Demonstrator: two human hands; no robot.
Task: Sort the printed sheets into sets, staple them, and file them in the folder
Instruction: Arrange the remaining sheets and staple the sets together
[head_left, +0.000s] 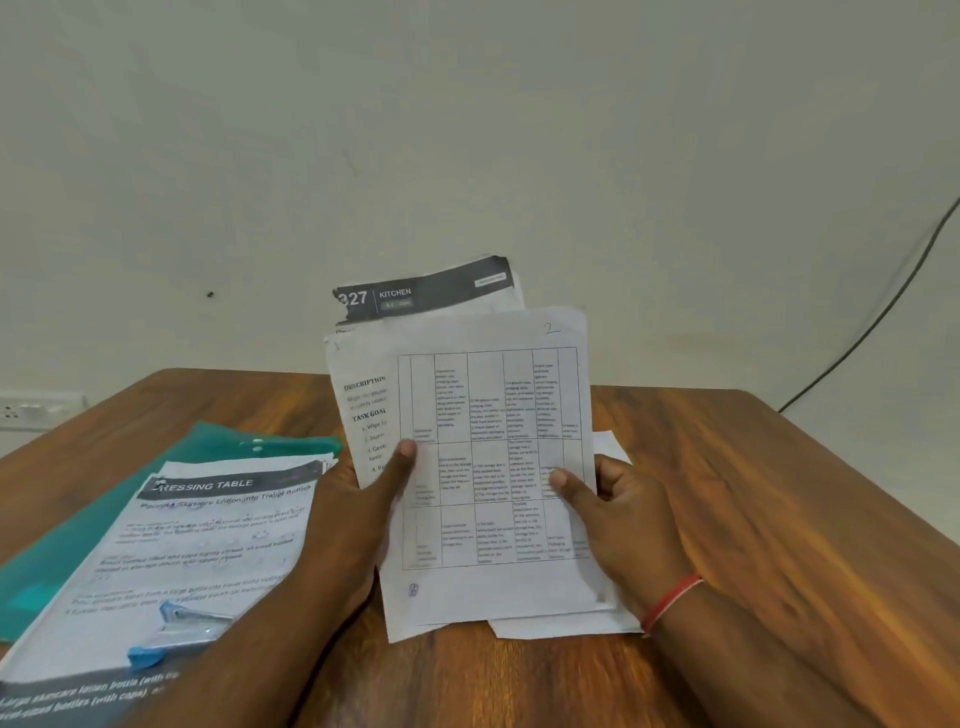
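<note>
**A:** Which step is this?
**B:** Sorting, I'd judge. The loose bundle of white printed sheets (493, 415) is held upright, just right of the teal plastic folder (218, 441).
**A:** And the hands?
**B:** Apart. The left hand (358, 499) and the right hand (623, 514) each pinch a side edge of the bundle, thumbs in front.
**A:** Next?
**B:** Probably squaring one set, then reaching for the blue stapler (176, 631), which lies on the stack of printed pages (208, 545) over the folder, on the brown wooden bench (727, 493).
</note>
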